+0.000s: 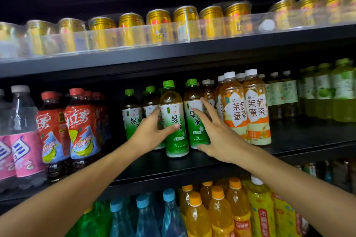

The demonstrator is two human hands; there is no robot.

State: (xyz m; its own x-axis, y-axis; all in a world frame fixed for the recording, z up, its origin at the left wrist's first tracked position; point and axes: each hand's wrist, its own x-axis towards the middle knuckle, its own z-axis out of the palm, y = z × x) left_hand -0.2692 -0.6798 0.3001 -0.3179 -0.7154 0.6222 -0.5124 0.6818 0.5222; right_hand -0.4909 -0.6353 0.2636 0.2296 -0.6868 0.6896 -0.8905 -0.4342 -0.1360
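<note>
Several green tea bottles with green caps stand in the middle of a dark shelf. My left hand grips the front bottle, thumb across its label and fingers round its left side. That bottle stands a little forward of the row. My right hand lies against the neighbouring green tea bottle, with straight fingers along its right side and the thumb near its base. Both bottles are upright on the shelf.
Jasmine tea bottles stand right beside my right hand, and red iced tea bottles to the left. Gold cans in clear trays fill the shelf above. Orange and blue bottles fill the shelf below.
</note>
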